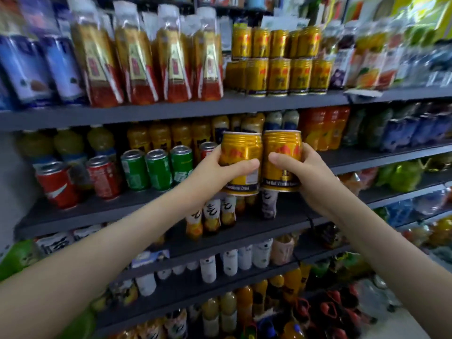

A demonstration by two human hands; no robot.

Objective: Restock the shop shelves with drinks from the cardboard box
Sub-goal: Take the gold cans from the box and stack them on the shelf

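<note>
The left grip [215, 176] is curled round the left gold can [241, 148]. Its thumb lies across the front and its fingers are hidden behind. The right grip [302, 178] holds the right gold can [282, 148] the same way. Both cans are up in the air, standing straight, side by side and so close that they look like they touch. The cardboard box is not in the picture.

Each can is held by one grip only, and cans are smooth. If the two bump together on the way up, one could slip out. It would drop on the small bottles [210, 216] on the shelf right under them and knock some over.

A little further back and to the left are the green cans [156, 170] and the red cans [58, 184]. A swinging elbow could push those off their shelf.

Furthest away, up high, the gold can stack [276, 62] sits on the top shelf [171, 111]. I think the new cans belong there. The stack is already two cans tall and packed tight, so a hard push could tip the top row. The tall bottles [137, 64] stand just to its left, so a can set down too far left could hit them. Putting in one can at a time looks safer than both together
</note>
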